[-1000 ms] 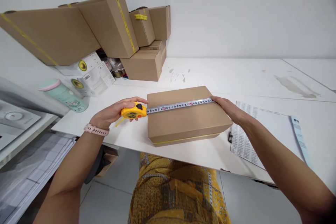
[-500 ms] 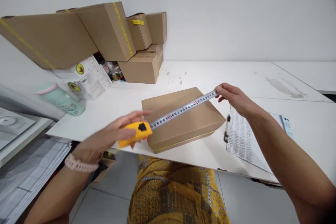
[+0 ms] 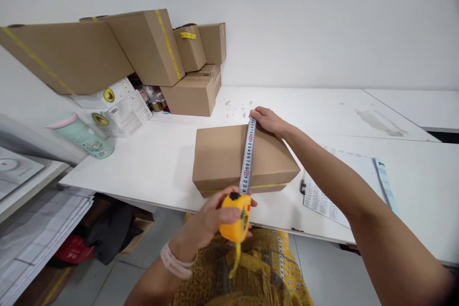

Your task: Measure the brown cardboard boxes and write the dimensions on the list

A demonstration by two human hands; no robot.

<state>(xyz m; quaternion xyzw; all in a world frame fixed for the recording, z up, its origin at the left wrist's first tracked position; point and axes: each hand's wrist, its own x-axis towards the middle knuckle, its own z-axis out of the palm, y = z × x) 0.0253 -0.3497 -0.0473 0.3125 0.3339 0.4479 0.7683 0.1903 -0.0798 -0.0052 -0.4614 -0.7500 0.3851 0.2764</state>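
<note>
A brown cardboard box point(image 3: 222, 155) lies on the white table, with a yellow strip along its near side. My left hand point(image 3: 210, 220) is closed around the yellow case of a tape measure point(image 3: 234, 217), just in front of the box's near edge. From the case the metal blade point(image 3: 247, 158) runs across the box top, front to back. At the box's far edge, my right hand point(image 3: 267, 119) pinches the blade's end. A yellow wrist strap point(image 3: 235, 260) dangles from the case.
Stacked cardboard boxes point(image 3: 190, 93) and white avocado-print boxes point(image 3: 124, 110) stand at the back left. A mint bottle point(image 3: 84, 136) leans near them. Right of the box lies a clipboard with printed sheets point(image 3: 322, 201). The table's front edge point(image 3: 172, 203) runs below my hands.
The tape has swung from lying slantwise along the box to crossing it front to back. My left hand moved right and nearer; my right hand moved left. The box turned slightly.
</note>
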